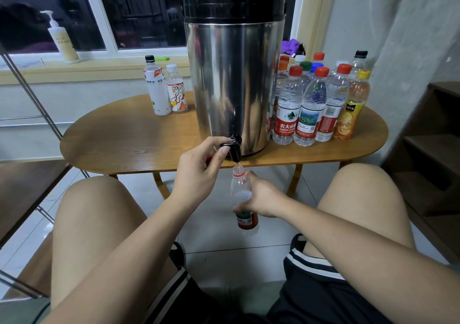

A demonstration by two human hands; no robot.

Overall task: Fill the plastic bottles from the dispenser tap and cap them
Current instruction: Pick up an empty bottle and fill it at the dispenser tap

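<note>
Bottle (239, 186) hangs just under the tap (235, 153), right hand (263, 199) wrapped round its middle, left hand (199, 171) pinching the lever (227, 144); I'd keep the neck centred and let go before it brims

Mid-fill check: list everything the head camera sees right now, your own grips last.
dispenser: one, steel with black lid, on table
tap: one, black, dispenser's lower front
open bottle: one, clear, red label, under tap
capped bottles: about twelve, mixed caps, right of dispenser
labelled bottles: two, white labels, left of dispenser
pump bottle: one, cream, windowsill
table: one, wooden
left grip: pinches tap lever
right grip: holds open bottle
</note>
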